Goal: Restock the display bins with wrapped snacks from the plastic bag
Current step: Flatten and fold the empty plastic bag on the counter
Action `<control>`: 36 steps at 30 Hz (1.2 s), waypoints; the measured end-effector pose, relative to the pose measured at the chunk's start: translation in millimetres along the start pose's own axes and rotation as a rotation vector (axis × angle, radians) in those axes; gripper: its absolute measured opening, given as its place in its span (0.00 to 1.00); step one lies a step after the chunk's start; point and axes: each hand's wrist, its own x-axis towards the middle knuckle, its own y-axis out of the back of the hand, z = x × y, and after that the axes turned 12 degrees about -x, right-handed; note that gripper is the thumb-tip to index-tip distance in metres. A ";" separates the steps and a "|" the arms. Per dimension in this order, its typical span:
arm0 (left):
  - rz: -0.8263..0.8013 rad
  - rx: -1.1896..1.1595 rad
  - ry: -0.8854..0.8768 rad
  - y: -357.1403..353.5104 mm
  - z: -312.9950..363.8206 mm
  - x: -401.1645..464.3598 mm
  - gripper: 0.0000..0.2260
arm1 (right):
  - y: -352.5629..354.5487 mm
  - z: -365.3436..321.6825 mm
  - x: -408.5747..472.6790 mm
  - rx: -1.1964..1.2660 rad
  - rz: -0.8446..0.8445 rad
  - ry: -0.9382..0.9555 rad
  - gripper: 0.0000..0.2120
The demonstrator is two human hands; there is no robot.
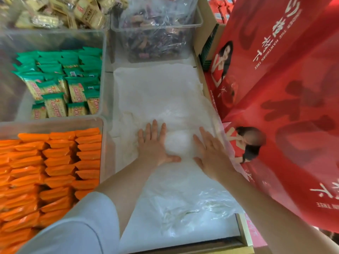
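While both hands, left (155,143) and right (211,151), press flat with straight fingers on the white bag (165,99) lying in the shelf bay, four clear bins (104,74) flank it.

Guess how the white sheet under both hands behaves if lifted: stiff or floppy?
Probably floppy: the white sheet shows wrinkles and folds around the left hand and right hand. Likely light, and it may slide over the glossy plastic bag.

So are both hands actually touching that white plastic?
Touching. The head view shows the left hand and right hand pressed flat, fingers spread, on the white plastic sheet.
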 end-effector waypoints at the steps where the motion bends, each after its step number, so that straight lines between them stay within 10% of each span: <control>1: 0.021 -0.003 -0.016 1.5 3.9 -5.8 0.55 | 0.0 2.2 -17.2 -0.017 0.029 0.004 0.37; 8: 0.054 -0.195 -0.468 9.8 56.0 -81.2 0.20 | 6.7 11.7 -99.2 0.276 -0.070 -0.360 0.37; 13: -0.277 -0.067 -0.325 -19.8 60.2 -131.9 0.40 | -11.0 -2.4 -113.2 0.409 -0.127 -0.401 0.39; 20: -0.277 0.087 -0.323 -70.2 42.3 -150.4 0.51 | -11.8 5.6 -126.7 0.575 0.007 -0.396 0.28; 29: 0.198 -0.338 -0.184 -72.9 76.1 -182.1 0.59 | 59.8 15.1 -165.0 2.068 -0.200 -0.301 0.16; 33: 0.498 -0.420 -0.212 -77.0 81.5 -202.2 0.48 | 75.4 14.4 -191.8 2.092 -0.168 -0.081 0.19; 36: 0.570 -0.543 -0.207 -57.1 76.6 -215.5 0.32 | 63.2 14.2 -204.1 1.670 0.018 -0.146 0.19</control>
